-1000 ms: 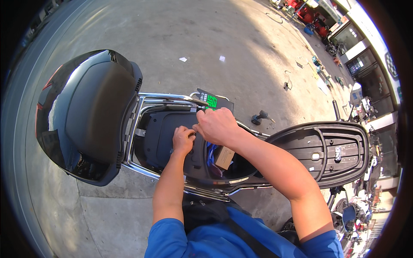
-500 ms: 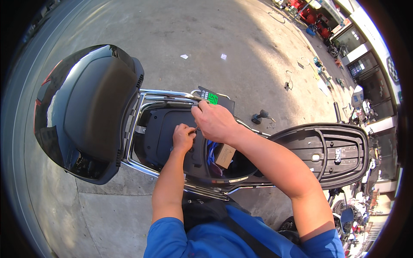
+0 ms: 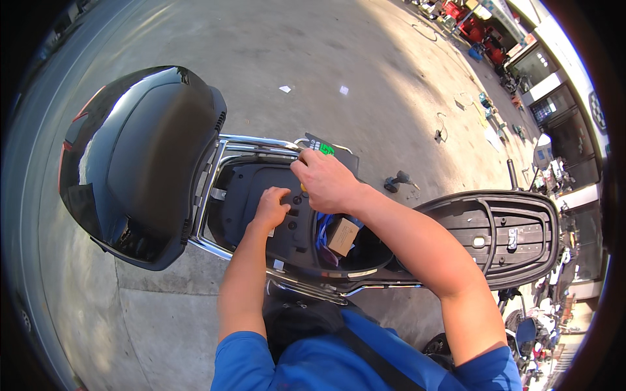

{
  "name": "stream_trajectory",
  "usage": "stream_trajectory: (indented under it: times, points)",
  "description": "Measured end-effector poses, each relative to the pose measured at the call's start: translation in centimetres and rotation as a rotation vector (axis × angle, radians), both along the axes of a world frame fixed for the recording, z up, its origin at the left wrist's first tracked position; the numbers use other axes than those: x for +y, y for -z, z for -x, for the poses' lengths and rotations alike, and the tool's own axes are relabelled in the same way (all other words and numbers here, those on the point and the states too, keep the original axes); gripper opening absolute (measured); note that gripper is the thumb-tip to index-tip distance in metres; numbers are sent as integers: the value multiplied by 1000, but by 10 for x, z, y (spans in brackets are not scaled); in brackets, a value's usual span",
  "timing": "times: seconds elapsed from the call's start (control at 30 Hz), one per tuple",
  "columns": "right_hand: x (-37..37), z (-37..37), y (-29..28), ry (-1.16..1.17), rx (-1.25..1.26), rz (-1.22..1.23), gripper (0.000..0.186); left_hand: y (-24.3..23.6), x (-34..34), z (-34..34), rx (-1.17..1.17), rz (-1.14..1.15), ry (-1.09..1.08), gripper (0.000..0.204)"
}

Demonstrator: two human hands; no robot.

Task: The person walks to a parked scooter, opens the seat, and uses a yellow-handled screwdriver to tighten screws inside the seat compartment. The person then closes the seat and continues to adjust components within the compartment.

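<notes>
A black plastic panel (image 3: 251, 189) covers the rear of a scooter body, beside an open storage well. My left hand (image 3: 268, 207) is over this panel, thumb and fingers apart, with nothing seen in it. Just to its right, my right hand (image 3: 324, 182) is closed above the panel's right part. A bit of yellow shows under its fingers, but what it holds is mostly hidden. Round dark holes show in the panel between and below the hands. In the well sits a small brown cardboard box (image 3: 342, 237) next to blue strips (image 3: 322, 229).
A large black top case (image 3: 140, 166) stands at the left by the chrome rack (image 3: 210, 246). The upturned seat (image 3: 456, 225) extends right. A cordless drill (image 3: 396, 180) rests on the concrete beyond. Parked motorbikes and tools line the far right.
My left hand has drawn slightly left, away from my right hand, and its fingers have spread from a pinch. My right hand stays over the panel, with yellow now showing beneath it.
</notes>
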State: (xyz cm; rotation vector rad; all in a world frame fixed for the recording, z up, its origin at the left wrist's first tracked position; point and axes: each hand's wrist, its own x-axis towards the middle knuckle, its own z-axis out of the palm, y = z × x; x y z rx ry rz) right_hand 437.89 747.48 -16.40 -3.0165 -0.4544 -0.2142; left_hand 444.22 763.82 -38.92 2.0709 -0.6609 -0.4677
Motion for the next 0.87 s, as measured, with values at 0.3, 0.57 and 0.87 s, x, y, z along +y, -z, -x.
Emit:
stream_trajectory:
  times: [0.3, 0.57, 0.87]
  points:
    - [-13, 6, 2, -43, 1, 14, 27, -77, 161, 6, -594, -592, 228, 23]
    - [-1, 12, -2, 83, 93, 33, 31, -69, 166, 23, -525, -568, 102, 20]
    - [1, 15, -1, 164, 281, 123, 50, -67, 164, 23, -514, -633, 77, 22]
